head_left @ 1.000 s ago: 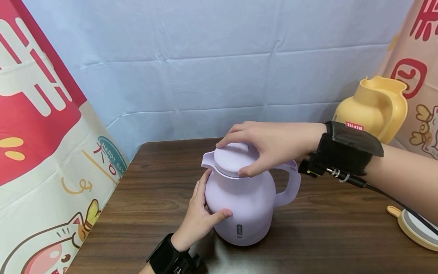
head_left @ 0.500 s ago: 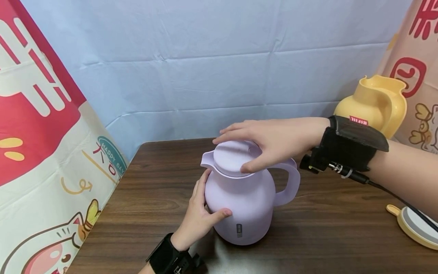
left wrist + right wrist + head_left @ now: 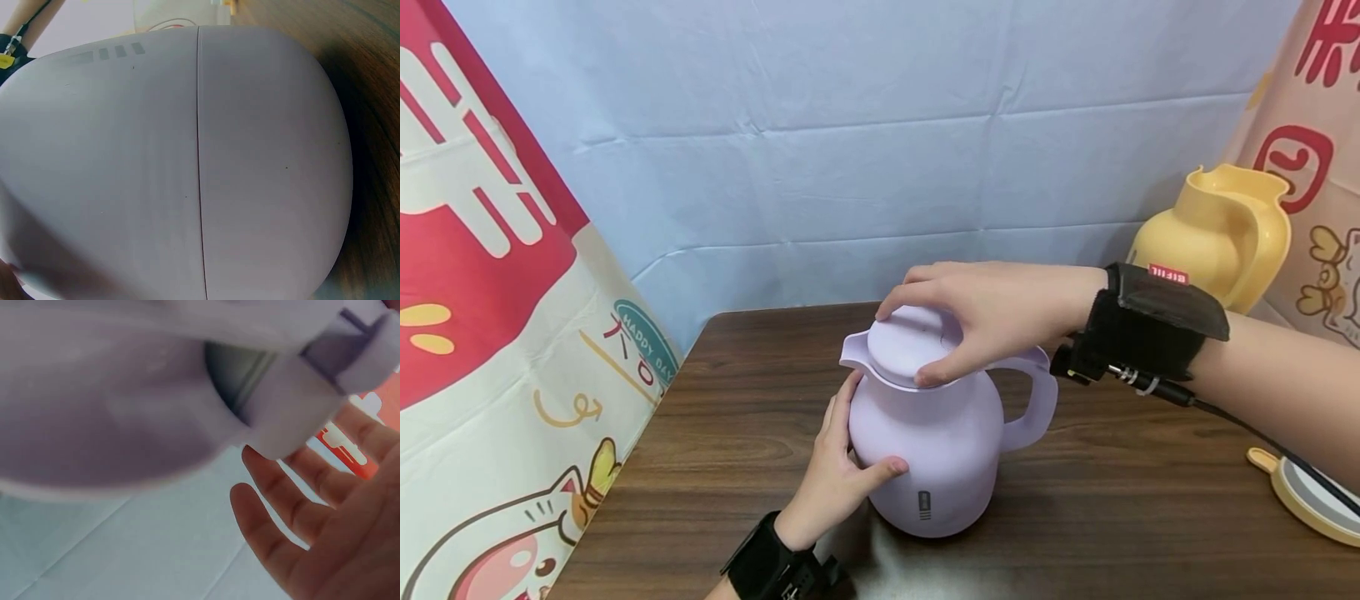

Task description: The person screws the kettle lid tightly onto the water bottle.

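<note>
A lilac thermos jug (image 3: 936, 454) stands upright on the wooden table in the head view, its spout to the left and its handle to the right. Its round lid (image 3: 902, 348) sits in the mouth. My left hand (image 3: 829, 479) holds the jug's left side, thumb across the front and fingers round the far side. My right hand (image 3: 981, 308) grips the lid from above, thumb at the near edge and fingers at the far edge. In the left wrist view the jug's body (image 3: 131, 150) fills most of the picture. From below, the right wrist view catches the right hand's fingers (image 3: 281, 494) at the lid.
A yellow jug (image 3: 1202, 237), open at the top, stands at the back right behind my right wrist. At the right edge lies a round yellow-rimmed piece (image 3: 1300, 504) with a tab. Blue cloth (image 3: 865, 167) hangs behind the brown table (image 3: 722, 400).
Half a second ago my right hand's fingers were spread and lifted over the lid. Now they have come down round its edge again. My left hand and the jug stay in place.
</note>
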The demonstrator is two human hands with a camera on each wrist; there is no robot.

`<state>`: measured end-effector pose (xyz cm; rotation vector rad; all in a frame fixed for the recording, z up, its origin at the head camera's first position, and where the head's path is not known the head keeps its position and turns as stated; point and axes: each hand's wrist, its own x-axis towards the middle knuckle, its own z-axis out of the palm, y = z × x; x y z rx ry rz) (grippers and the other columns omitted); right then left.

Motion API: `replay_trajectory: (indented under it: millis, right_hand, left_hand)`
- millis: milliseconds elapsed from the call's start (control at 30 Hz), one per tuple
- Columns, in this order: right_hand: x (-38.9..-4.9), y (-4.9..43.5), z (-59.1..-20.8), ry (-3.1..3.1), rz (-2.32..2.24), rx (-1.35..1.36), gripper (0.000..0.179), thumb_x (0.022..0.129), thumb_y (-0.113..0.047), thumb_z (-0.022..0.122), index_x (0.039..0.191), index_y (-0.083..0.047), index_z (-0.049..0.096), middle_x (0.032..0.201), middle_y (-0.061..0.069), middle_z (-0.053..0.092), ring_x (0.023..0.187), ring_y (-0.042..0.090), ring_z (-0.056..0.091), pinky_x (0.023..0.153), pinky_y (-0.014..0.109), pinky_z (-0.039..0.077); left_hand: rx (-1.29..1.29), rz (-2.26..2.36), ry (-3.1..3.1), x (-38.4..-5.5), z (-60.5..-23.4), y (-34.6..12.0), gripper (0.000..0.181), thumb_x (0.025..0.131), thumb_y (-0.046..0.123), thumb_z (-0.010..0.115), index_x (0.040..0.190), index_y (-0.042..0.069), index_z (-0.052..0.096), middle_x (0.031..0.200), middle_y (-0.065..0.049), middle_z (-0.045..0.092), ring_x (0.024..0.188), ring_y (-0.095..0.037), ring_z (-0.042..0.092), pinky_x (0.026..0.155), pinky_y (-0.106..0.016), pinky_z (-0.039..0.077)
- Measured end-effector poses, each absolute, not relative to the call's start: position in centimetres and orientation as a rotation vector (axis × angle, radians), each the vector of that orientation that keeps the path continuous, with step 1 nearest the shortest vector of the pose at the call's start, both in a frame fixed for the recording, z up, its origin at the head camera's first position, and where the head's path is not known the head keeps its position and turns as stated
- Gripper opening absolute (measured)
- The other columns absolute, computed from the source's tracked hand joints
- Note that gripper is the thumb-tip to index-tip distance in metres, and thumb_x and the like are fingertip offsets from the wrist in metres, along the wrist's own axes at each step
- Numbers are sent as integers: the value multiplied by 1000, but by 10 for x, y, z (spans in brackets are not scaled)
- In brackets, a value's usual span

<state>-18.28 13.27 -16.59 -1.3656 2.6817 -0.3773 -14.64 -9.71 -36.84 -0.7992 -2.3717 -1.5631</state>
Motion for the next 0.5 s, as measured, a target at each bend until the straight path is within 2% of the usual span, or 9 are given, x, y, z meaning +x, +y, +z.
replay_trajectory:
  millis: [167,233,300,367,433,500]
  right_hand:
    - [-183,130,-169,2824,-259,-1380,58,77,-71,60,121,-34,54,108,-17,49,94,7,51,81,32,44]
    - [-183,130,-168,2822,-244,-1389,59,78,-72,57,124,-34,53,112,-17,49,98,7,50,85,33,43]
    - [-183,132,-165,2748,-294,-1378,54,85,-63,57,131,-35,49,124,-17,46,110,7,46,91,35,41]
    - [-184,135,-161,2633,-385,-1338,51,89,-46,60,137,-37,44,139,-17,38,124,8,38,98,37,37]
    - [-184,138,-158,2534,-441,-1303,57,89,-30,61,141,-39,40,147,-15,29,133,10,29,102,41,33]
    - [-185,140,-157,2484,-450,-1295,60,87,-23,61,141,-39,41,149,-13,27,135,12,26,102,43,32]
  left_hand:
    - [-783,-1548,-2368,-146,-368,-96,101,74,67,66,152,30,14,141,0,35,122,-19,43,93,-41,44]
    - [-784,-1548,-2364,-146,-368,-96,101,74,67,66,152,29,14,141,0,35,122,-19,44,93,-41,44]
    - [-791,-1554,-2362,-146,-368,-96,101,74,66,66,152,30,14,141,0,35,122,-19,43,93,-41,44]
    - [-798,-1560,-2363,-147,-368,-96,101,74,66,66,152,30,13,142,0,34,122,-19,43,93,-42,44]
    - [-803,-1565,-2365,-147,-369,-97,101,74,66,66,152,30,13,142,0,34,122,-19,43,93,-42,44]
    - [-803,-1566,-2368,-147,-369,-97,101,74,66,66,152,30,13,141,0,34,122,-18,43,93,-42,44]
